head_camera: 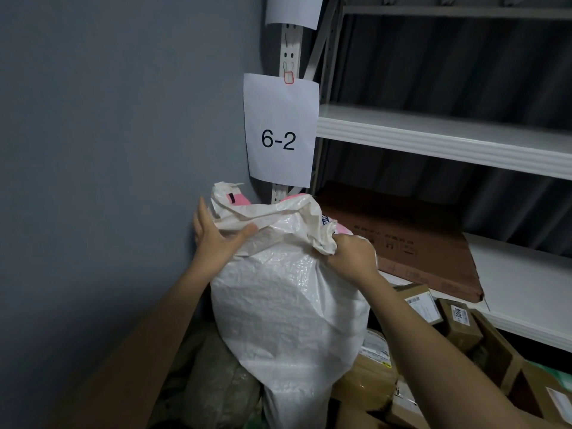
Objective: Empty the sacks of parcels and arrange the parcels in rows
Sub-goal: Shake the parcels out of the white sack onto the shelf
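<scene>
In the corner beside the shelving, white sack [288,305] propped upright on a heap of parcels [458,326]; left hand [213,233] pinching the folded rim, right hand [353,255] fisted on bunched fabric, likely spreading the mouth to reach pink packages inside

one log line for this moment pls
left hand: gripping sack mouth | right hand: gripping sack mouth | white sack: upright, full, pink parcel showing | boxes: loose at right
</scene>
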